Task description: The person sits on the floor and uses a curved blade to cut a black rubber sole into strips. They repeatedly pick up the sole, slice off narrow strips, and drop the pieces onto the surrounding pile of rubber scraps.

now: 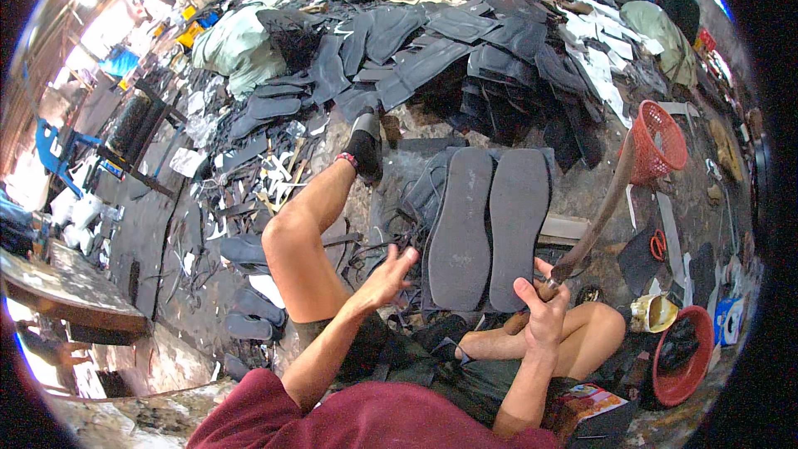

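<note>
Two dark grey sole shapes, the left sole (460,233) and the right sole (519,229), lie side by side in front of me on darker sheet material. My left hand (389,277) is off to their left, fingers apart and holding nothing. Close to the lower end of the right sole, my right hand (545,308) is closed on a long curved knife (605,208). Its brownish blade points up and away to the right, toward a red plastic basket (654,145). My fingers hide most of the knife's handle.
A large heap of black sole-shaped sheets (432,62) lies beyond my foot. Narrow offcuts (278,170) litter the floor at left. To the right are scissors with red handles (657,244), a yellowish pot (652,313) and a red basin (698,341). White scraps (594,54) lie farther back.
</note>
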Demonstrator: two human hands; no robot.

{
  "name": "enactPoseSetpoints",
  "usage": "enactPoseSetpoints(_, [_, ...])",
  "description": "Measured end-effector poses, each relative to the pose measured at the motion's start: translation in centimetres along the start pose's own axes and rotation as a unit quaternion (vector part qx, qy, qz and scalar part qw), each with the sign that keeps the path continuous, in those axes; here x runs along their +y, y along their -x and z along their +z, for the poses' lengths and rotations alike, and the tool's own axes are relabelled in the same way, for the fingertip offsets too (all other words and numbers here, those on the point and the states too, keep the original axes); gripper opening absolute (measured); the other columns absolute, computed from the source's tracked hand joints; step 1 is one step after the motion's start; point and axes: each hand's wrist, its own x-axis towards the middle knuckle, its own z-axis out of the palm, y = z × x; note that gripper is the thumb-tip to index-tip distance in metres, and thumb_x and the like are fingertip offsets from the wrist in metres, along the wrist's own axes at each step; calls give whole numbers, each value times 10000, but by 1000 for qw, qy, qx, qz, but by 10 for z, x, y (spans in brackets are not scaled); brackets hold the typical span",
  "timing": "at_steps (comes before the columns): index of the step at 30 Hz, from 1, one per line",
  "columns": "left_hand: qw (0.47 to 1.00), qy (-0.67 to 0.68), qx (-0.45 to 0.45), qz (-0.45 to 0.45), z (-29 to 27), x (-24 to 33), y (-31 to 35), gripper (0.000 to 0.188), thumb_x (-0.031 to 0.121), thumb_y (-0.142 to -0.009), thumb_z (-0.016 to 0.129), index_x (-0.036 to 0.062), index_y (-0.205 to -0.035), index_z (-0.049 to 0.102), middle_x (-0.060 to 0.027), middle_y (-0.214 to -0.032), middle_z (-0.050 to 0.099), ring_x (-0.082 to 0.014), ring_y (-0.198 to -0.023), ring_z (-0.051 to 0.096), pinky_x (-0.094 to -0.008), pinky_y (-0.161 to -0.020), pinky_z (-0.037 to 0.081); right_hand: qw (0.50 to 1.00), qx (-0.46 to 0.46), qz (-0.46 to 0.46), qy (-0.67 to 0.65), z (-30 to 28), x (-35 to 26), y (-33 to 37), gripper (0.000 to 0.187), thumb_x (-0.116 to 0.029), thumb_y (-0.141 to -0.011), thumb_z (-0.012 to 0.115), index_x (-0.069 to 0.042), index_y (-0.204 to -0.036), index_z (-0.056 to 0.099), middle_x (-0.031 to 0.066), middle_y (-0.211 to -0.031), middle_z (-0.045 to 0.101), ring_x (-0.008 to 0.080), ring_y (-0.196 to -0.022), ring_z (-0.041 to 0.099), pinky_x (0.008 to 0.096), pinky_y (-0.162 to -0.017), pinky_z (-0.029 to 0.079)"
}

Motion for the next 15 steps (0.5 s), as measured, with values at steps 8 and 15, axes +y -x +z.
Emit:
enactPoseSetpoints(8, [927,242,193,210,21,76,57,630,144,-815,787,-23,-1337,476,-146,-1115,653,-220,-934,662,-352,-809,570,985,-22,-34,169,25,-15,27,550,-184,-939,674,-6,-1406,445,45,-967,634,112,-828,584,284,-739,508])
enactPoseSetpoints(15, [900,297,280,155,-18,80,78,544,136,-861,744,7,-1327,495,-93,-1062,665,-150,-862,672,-296,-731,576,908,-190,-128,351,-13,21,114,400,-153,-973,577,-40,-1353,523,180,-967,649,322,-781,610,390,-757,516])
